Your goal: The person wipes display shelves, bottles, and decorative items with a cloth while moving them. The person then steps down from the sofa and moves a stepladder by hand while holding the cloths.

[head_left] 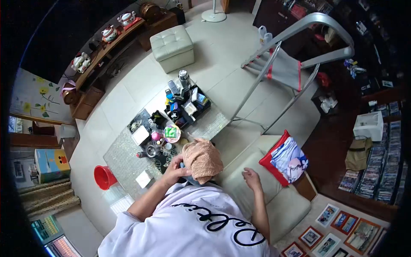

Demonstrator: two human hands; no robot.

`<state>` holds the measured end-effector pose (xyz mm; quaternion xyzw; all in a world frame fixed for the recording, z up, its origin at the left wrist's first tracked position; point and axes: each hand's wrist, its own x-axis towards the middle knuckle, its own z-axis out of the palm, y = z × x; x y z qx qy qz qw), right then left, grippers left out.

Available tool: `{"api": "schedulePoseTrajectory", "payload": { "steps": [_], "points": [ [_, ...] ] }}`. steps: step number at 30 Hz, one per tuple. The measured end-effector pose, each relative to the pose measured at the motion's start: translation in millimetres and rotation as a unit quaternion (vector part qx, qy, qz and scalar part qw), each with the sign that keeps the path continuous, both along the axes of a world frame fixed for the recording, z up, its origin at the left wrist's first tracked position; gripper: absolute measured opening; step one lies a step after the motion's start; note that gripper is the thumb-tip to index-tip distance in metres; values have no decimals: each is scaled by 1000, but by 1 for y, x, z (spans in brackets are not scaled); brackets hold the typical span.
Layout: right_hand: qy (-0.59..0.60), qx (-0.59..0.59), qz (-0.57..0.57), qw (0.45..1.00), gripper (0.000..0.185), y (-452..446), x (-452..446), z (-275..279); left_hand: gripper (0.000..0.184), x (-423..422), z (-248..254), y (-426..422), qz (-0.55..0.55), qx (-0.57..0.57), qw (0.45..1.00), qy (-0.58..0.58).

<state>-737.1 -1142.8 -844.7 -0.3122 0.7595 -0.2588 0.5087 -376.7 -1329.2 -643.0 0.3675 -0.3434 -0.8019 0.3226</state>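
A crumpled tan cloth is in my left hand, whose fingers are wrapped round its left side. Beneath the cloth, a bit of something blue-grey shows; what it is cannot be made out. To the right, my right hand is held above the pale sofa, apart from the cloth, with its fingers spread and nothing in them. Just ahead of the cloth stands a low glass table with a pink round item, a glass bowl and a dark box of small goods.
A folding stepladder stands ahead to the right. A red and blue-white cushion lies on the sofa. At the table's left is a red bin; a tufted stool stands beyond. A white tissue box is near the table's edge.
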Motion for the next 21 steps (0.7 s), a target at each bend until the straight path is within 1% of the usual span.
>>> {"api": "schedulePoseTrajectory", "payload": {
  "steps": [2,3,6,8,11,12,14,15,17,19,21],
  "points": [
    [-28,40,18,999,43,-26,-3,30,62,-14,-1,-26,-32,-35,999,-21],
    [-15,39,23,999,43,-38,-12,41,61,-22,-2,-38,-47,-54,997,-34],
    [-30,85,24,996,45,-75,-32,61,59,-40,0,-72,-42,-93,994,-25],
    [-22,68,12,997,44,-102,-50,72,59,-47,7,-93,-49,-111,992,-31],
    [-2,32,-11,999,43,-151,-78,96,60,-65,30,-122,-43,-70,997,-13],
    [-38,-14,-46,998,43,-169,-85,106,60,-72,37,-129,-45,-73,996,-12],
    [-111,-104,-114,982,43,-204,-102,132,63,-85,49,-138,-12,-27,999,-19],
    [-113,-104,-114,982,43,-224,-111,153,64,-91,51,-140,5,-1,1000,-25],
    [-115,-196,-157,961,46,-270,-129,202,67,-104,39,-146,25,-20,999,-38],
    [-111,-258,-150,948,55,-309,-159,230,72,-114,25,-148,70,-56,994,-63],
    [-105,-336,-128,927,60,-352,-190,254,75,-127,19,-146,108,-33,992,-62]
  ]
}}
